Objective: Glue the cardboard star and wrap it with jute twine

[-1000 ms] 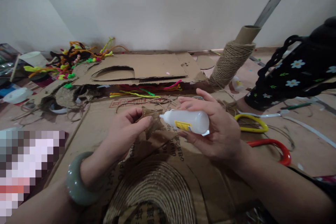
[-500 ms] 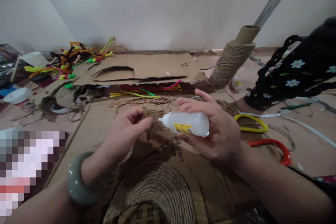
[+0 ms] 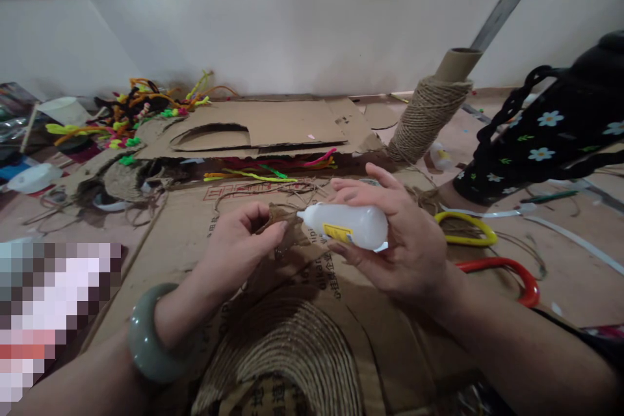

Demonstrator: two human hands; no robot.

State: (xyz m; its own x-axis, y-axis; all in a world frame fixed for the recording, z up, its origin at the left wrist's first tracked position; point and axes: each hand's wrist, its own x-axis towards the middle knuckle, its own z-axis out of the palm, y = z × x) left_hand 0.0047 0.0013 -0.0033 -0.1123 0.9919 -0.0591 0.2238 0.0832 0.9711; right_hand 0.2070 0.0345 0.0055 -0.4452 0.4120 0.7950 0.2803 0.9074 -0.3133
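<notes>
In our right hand (image 3: 414, 247), thumb and fingers grip one white bottle (image 3: 361, 224), nozzle (image 3: 301, 215) beside one brown scrap (image 3: 292, 234) our left hand (image 3: 241, 234) pinches, near the far edge of one cardboard sheet (image 3: 168, 231).

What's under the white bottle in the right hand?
Printed cardboard lies below the white bottle; dark lettering shows on its near side. What the bottle and right hand cover can't be seen.
</notes>
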